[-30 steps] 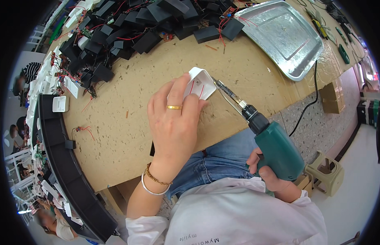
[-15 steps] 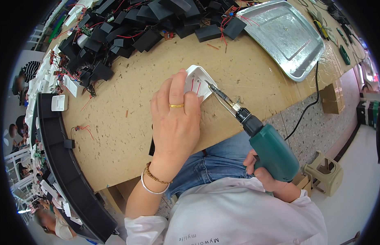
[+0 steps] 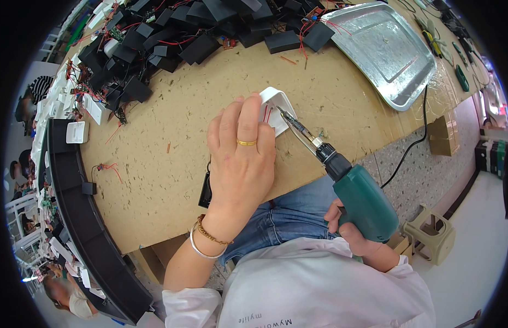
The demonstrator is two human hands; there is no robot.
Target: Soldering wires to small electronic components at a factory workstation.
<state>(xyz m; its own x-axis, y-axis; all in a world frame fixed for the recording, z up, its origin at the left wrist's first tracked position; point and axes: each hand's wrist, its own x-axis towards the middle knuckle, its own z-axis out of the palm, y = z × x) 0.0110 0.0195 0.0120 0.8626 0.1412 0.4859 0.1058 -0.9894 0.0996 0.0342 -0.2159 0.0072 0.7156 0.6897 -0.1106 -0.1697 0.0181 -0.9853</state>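
Left hand (image 3: 240, 164) pins the white casing (image 3: 277, 106) flat to the desk (image 3: 172, 136), while right hand (image 3: 355, 232), clamped on the driver (image 3: 360, 199), slants its bit up-left into it.

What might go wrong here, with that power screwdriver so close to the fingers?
The screwdriver bit works right beside the left hand pinning the white casing; a slip could jab a finger. Thin red wires lie near the tip and might get pinched. The casing sits near the table edge and could skid.
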